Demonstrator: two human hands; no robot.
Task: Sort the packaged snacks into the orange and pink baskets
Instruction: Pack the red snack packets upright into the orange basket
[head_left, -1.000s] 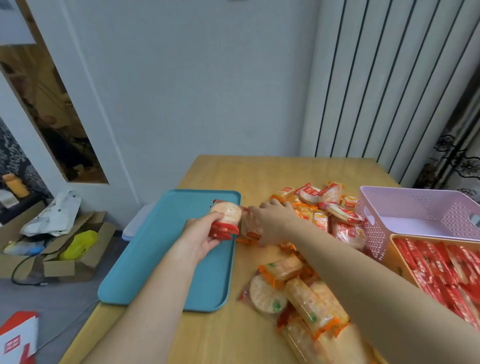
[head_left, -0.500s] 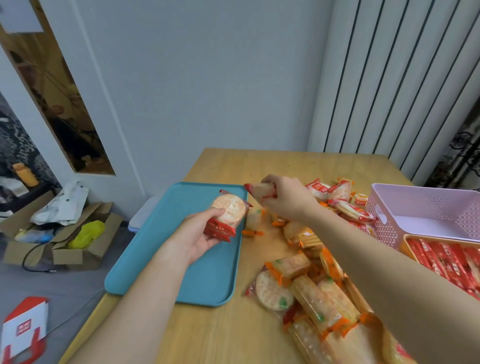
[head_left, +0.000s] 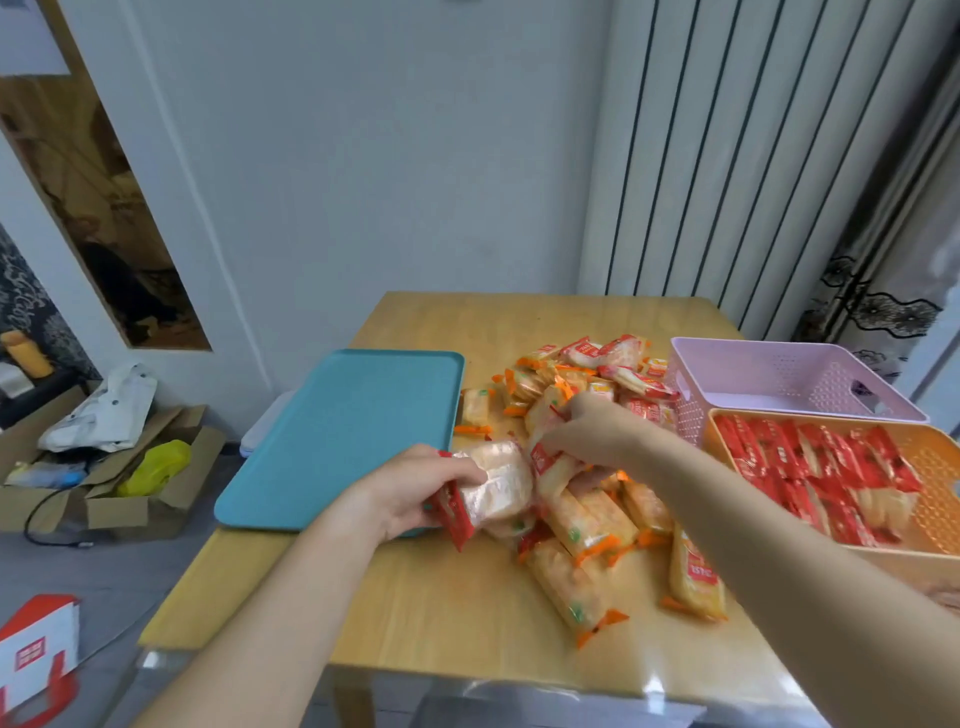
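Legibly, nothing: print on the wrappers is blurred. Left hand (head_left: 415, 488) grips a red-edged clear packet (head_left: 488, 488) of round pale crackers beside the teal tray (head_left: 343, 436). Right hand (head_left: 597, 431) closes on a second red-ended packet (head_left: 553, 467) atop the loose pile (head_left: 582, 525) on the bench (head_left: 415, 613). Orange basket (head_left: 935, 467) holds red packets; pink basket (head_left: 691, 374) sits just behind it.
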